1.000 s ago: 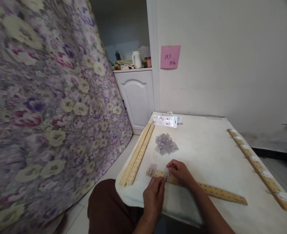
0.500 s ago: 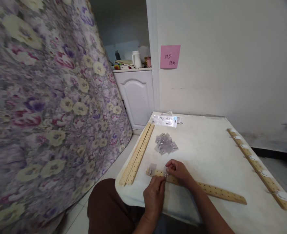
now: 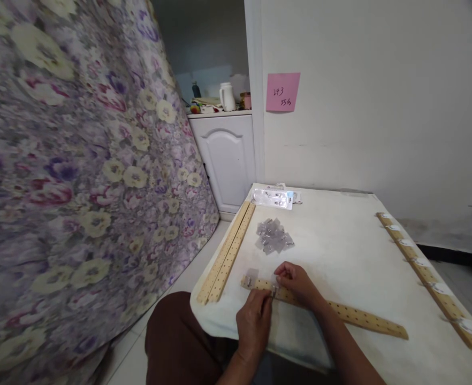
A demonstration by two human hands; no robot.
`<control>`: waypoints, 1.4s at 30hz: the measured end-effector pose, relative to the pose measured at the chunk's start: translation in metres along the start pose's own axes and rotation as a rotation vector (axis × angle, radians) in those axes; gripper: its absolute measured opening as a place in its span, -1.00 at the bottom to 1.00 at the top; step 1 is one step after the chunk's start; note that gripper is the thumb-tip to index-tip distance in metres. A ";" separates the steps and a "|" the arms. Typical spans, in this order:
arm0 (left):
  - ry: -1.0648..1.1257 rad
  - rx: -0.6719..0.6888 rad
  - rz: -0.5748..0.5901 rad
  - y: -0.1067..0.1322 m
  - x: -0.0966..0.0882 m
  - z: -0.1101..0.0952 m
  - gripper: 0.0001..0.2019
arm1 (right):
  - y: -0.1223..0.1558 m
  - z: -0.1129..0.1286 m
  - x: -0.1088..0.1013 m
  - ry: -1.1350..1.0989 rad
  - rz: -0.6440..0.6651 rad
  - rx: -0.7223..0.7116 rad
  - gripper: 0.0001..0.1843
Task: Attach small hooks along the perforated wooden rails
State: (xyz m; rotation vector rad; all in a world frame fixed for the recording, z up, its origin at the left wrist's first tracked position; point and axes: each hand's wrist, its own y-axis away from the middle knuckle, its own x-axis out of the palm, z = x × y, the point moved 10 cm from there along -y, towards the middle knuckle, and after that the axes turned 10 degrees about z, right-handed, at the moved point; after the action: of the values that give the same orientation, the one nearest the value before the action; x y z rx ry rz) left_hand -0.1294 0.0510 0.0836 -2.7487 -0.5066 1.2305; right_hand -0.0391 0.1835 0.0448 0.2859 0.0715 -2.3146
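- Little has altered from half a second ago: the view has swung slightly, so the pink note (image 3: 283,92) and table (image 3: 332,230) sit a touch further right, while both hands keep nearly the same pose.
- From here, the right hand (image 3: 298,283) has thumb and fingers pinched on the edge of a small clear plastic square (image 3: 274,283) with a metal bit.
- The left hand (image 3: 254,318) is curled, its fingertips at the near side of that square; whether they grip the metal or merely press it, I can't tell.
- The square lies between the fingertips, over the perforated wooden strip (image 3: 366,322), which runs under the right forearm.
- A second clear square (image 3: 252,277) lies at the strip's left end, beyond the left knuckles; a pile of similar pieces (image 3: 274,236) sits farther back.
- The right wrist hides the strip's middle, the metal bit is too small to make out, and both forearms are cut off below.
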 end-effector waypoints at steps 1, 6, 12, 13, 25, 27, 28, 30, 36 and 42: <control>0.001 0.000 0.001 0.000 0.000 0.000 -0.84 | 0.000 0.000 0.000 0.007 0.001 0.001 -0.87; 0.037 0.010 -0.012 0.002 -0.001 0.002 -0.83 | 0.000 -0.001 0.000 0.018 0.000 -0.003 -0.87; 0.079 0.100 0.005 0.007 -0.002 0.002 -0.82 | 0.000 -0.002 0.000 0.013 -0.006 0.004 -0.86; 0.078 0.120 0.013 0.009 -0.001 0.001 -0.81 | 0.000 -0.002 0.000 0.018 -0.003 0.005 -0.86; -0.034 0.224 0.050 0.018 0.008 -0.001 -0.61 | 0.001 0.000 0.000 0.037 -0.013 -0.005 -0.88; -0.050 0.220 0.053 0.018 0.009 0.000 -0.59 | 0.000 -0.001 -0.001 0.045 -0.016 0.003 -0.87; -0.058 0.221 0.053 0.018 0.009 0.000 -0.59 | 0.000 -0.002 -0.001 0.048 -0.017 0.005 -0.87; -0.072 0.229 0.052 0.018 0.010 0.000 -0.57 | 0.000 -0.002 -0.001 0.047 -0.018 0.002 -0.86; -0.134 0.227 0.044 0.018 0.012 0.001 -0.55 | 0.000 0.000 -0.001 0.028 -0.016 -0.022 -0.87; -0.159 0.216 0.065 0.017 0.014 -0.001 -0.54 | -0.001 -0.002 -0.001 0.040 -0.017 -0.021 -0.87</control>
State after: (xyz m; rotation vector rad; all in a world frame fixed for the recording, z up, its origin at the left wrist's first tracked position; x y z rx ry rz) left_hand -0.1157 0.0400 0.0705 -2.5201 -0.2790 1.4347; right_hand -0.0389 0.1849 0.0434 0.3219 0.1188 -2.3241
